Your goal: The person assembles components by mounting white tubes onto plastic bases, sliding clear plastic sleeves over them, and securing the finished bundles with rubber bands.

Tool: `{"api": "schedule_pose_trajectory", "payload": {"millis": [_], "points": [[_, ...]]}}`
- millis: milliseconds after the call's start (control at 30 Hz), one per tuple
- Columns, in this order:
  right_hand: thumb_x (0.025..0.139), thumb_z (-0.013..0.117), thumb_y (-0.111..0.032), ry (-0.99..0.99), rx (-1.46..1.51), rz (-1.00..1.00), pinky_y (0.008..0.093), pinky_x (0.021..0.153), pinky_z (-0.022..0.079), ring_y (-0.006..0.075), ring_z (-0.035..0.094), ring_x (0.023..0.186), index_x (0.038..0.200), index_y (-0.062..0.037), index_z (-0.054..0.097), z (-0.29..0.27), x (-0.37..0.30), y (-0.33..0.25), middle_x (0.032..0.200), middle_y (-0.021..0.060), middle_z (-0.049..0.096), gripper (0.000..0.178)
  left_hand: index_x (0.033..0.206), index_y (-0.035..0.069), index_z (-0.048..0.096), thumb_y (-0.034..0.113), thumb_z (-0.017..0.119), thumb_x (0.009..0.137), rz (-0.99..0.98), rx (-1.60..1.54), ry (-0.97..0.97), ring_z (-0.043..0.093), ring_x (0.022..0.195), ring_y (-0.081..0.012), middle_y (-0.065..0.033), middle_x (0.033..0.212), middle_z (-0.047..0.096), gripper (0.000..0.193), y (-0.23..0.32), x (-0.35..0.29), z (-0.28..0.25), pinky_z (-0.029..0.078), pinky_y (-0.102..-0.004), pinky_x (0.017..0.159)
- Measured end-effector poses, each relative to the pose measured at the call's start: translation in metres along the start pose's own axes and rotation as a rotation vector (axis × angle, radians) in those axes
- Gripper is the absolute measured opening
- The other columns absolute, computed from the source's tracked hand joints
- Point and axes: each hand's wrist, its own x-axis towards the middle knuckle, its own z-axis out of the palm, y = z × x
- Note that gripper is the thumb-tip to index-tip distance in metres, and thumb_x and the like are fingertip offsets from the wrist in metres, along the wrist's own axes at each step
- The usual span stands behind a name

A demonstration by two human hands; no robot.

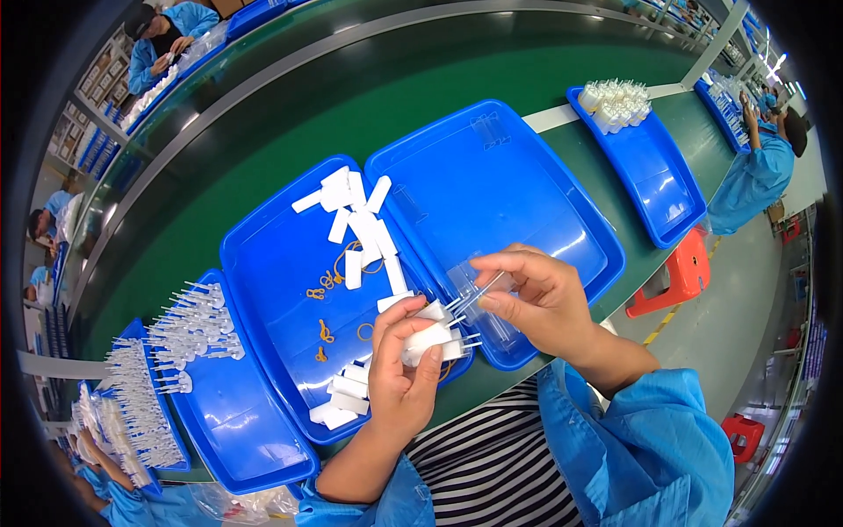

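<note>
My left hand point(399, 386) is closed around a small bundle of white rectangular blocks point(427, 342), with thin pale stems poking out of them to the right. Just right of it, my right hand point(553, 299) pinches a thin, clear stemmed piece point(479, 294) between thumb and fingertips, its end close to the bundle. Whether that end touches a block I cannot tell. Under the hands, clear plastic pieces point(499, 334) lie in the near corner of the right-hand blue tray point(544, 193). More white blocks point(360, 220) and tan rubber bands point(326, 330) lie in the blue tray point(272, 263) beside it.
Two narrower blue trays at left hold many clear stemmed parts point(198, 321). Further right, a blue tray point(663, 189) carries a cluster of whitish parts point(615, 104). Behind runs a green conveyor belt point(395, 97). A red stool point(672, 277) stands by the bench; co-workers sit along the line.
</note>
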Motion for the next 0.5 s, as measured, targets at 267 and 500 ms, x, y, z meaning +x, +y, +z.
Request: {"api": "schedule_pose_trajectory", "payload": {"millis": [267, 500], "points": [[0.084, 0.06, -0.004, -0.008, 0.09, 0.074, 0.0221, 0.074, 0.049, 0.0111, 0.059, 0.083, 0.114, 0.0013, 0.056, 0.01, -0.002, 0.008, 0.094, 0.0075, 0.056, 0.03, 0.102, 0.001, 0.052, 0.003, 0.057, 0.084, 0.052, 0.096, -0.009, 0.045, 0.111, -0.0239, -0.0155, 0.123, 0.042, 0.019, -0.001, 0.001, 0.001, 0.04, -0.0302, 0.089], [0.085, 0.058, -0.004, -0.003, 0.371, 0.306, 0.0239, 0.076, 0.049, 0.0114, 0.059, 0.084, 0.117, 0.0, 0.055, 0.007, -0.005, 0.015, 0.095, 0.0089, 0.062, 0.032, 0.102, 0.001, 0.052, 0.005, 0.056, 0.084, 0.036, 0.115, 0.019, 0.045, 0.112, -0.0245, -0.0155, 0.123, 0.042, 0.019, -0.004, 0.0, 0.001, 0.038, -0.0318, 0.091]]}}
